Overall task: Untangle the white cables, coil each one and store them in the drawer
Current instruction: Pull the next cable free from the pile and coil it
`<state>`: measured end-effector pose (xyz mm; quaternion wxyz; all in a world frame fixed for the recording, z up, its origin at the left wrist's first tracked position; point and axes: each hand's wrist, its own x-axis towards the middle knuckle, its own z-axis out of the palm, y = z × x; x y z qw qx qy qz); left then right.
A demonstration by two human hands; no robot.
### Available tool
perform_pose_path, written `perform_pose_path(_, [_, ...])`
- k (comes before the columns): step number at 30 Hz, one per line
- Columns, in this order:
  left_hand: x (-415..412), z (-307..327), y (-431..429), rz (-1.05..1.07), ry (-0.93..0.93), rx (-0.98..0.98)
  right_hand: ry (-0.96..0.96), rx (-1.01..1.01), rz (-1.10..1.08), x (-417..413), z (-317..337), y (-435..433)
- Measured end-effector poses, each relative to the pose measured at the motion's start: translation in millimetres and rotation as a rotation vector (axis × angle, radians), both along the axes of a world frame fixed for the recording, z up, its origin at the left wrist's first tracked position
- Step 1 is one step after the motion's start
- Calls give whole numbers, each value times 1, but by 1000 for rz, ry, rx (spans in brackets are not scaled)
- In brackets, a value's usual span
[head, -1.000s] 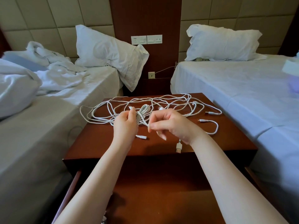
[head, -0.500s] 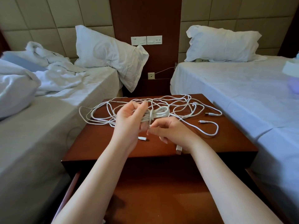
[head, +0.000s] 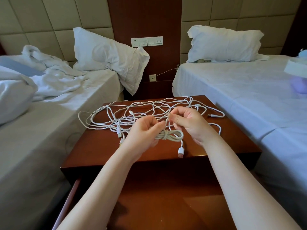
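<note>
My left hand (head: 144, 131) grips one end of a small coiled white cable (head: 172, 135), held level over the nightstand's front half. A USB plug (head: 181, 151) dangles from the coil. My right hand (head: 189, 122) pinches the cable's loose strand just above the coil's wrapped middle. Behind both hands a tangle of white cables (head: 126, 113) spreads over the wooden nightstand (head: 99, 146). Below my forearms the open drawer (head: 159, 205) shows a bare wooden bottom.
A bed with rumpled sheets (head: 41, 100) flanks the nightstand on the left, a made bed (head: 249, 90) on the right. Each bed has a pillow at its head. Wall sockets (head: 146, 41) sit on the wooden panel behind. Loose plugs (head: 213, 115) lie near the right edge.
The coil has turned from upright to level and dropped lower, toward me. My right hand has risen above it, pulling the strand up. The USB plug now hangs free below the coil.
</note>
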<state>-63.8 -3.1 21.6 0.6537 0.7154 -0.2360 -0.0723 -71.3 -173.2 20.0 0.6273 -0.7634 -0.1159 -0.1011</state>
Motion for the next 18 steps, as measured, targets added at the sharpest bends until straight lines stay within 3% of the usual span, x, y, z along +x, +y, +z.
perform_pose_path(5, [8,-11,-5,210,27,74,14,-34,-23,-4,6,6])
perform_pose_path(10, [17,-14,0,534,-106,195,7,-223,43,-13,24,23])
perform_pose_path(18, [24,-6,21,809,-134,-2,30,-355,188,-10,14,54])
